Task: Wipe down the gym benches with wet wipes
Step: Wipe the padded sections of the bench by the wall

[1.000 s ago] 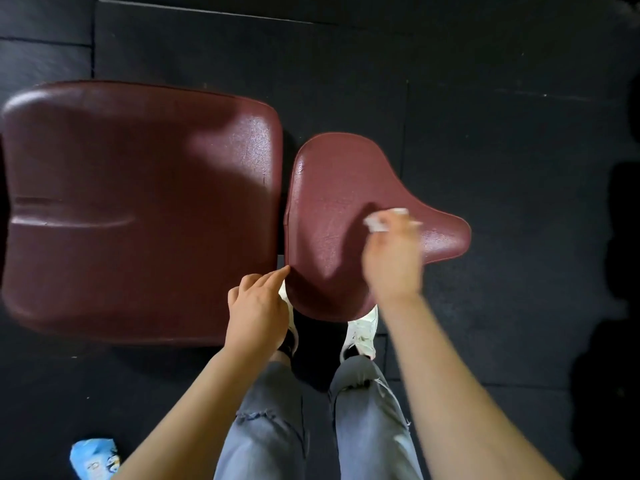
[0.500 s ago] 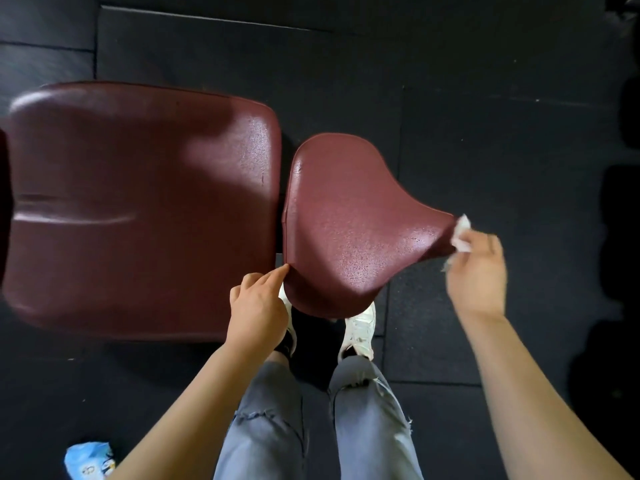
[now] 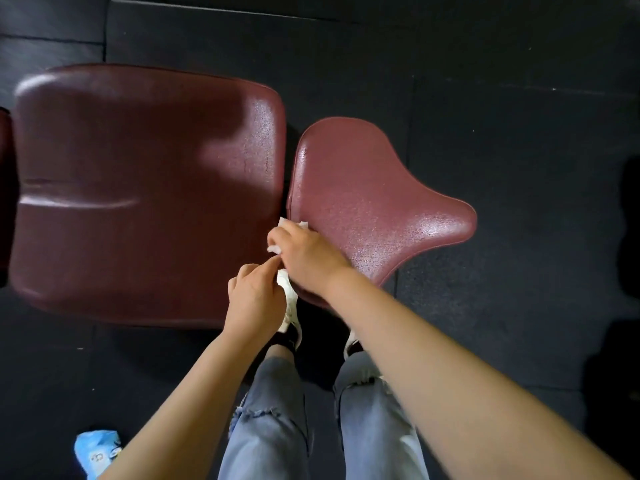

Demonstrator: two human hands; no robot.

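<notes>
R hand (image 3: 308,252) sits at frame centre, fingers curled round the white wet wipe (image 3: 275,248), pressing it at the near-left edge of the small seat pad (image 3: 367,202). Wipe pokes out left of the fingers, by the gap to the big back pad (image 3: 138,188). L hand (image 3: 254,299) is just below, fingers loosely curled, fingertip touching the wipe or R hand; can't tell which. Seat pad's long axis runs right; R hand is nearer. Wipes pack (image 3: 97,452) lies on floor, lower left.

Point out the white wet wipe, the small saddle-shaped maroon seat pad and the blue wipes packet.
White wet wipe (image 3: 275,249): head view, crumpled edge showing beside the right hand.
Small saddle-shaped maroon seat pad (image 3: 367,202): head view, centre of top surface.
Blue wipes packet (image 3: 95,452): head view, middle of wrapper.
</notes>
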